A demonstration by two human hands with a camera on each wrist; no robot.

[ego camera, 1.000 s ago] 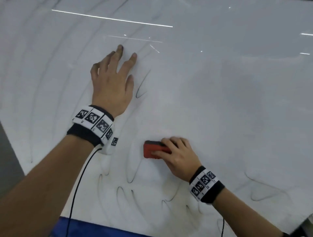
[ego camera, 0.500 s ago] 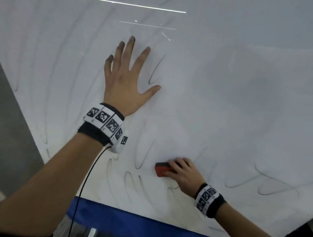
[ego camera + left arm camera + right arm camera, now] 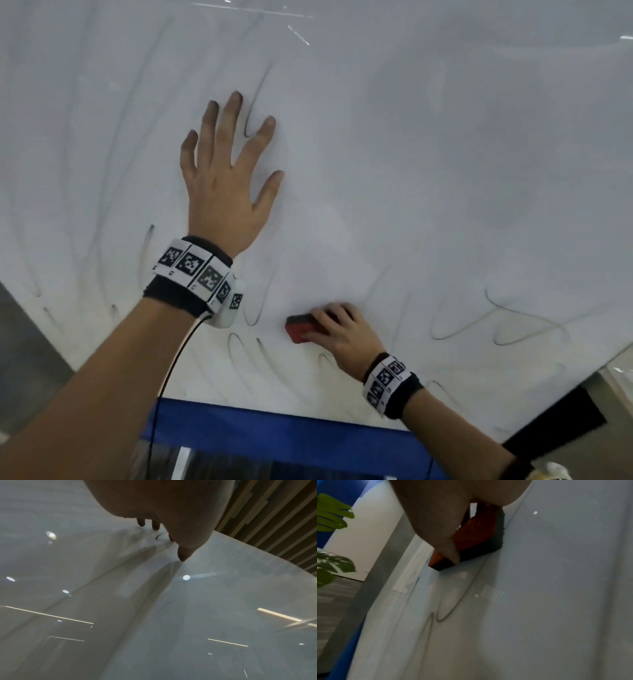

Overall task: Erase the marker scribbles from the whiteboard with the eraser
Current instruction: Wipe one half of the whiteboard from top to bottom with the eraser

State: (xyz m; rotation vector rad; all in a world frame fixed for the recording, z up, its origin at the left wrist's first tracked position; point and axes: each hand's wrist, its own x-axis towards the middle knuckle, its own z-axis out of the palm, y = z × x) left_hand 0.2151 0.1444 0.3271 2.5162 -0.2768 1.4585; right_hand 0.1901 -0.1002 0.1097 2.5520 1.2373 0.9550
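Whiteboard (image 3: 445,171) fills nearly everything in front of the person, its white face covered with thin dark marker scribbles (image 3: 493,325), loops and long curved strokes, many of them faded to grey smears. Low on the board sits the eraser (image 3: 299,329), a red block with a dark felt face pressed flat against the surface. The right hand (image 3: 342,334) holds it, fingers (image 3: 327,317) curled over its top edge and thumb along the side nearest the wrist camera. Up and to the left, well apart from the eraser, the left hand (image 3: 222,192) lies flat on the board, its fingers (image 3: 233,126) spread wide and straight, holding nothing; the fingertips look smudged dark. One curved stroke (image 3: 255,99) runs between the index and middle fingers. Both wrists wear bands with black-and-white square markers (image 3: 195,270). A blue strip (image 3: 274,431) runs below the board's lower edge, and green leaves (image 3: 332,513) show in the right wrist view.
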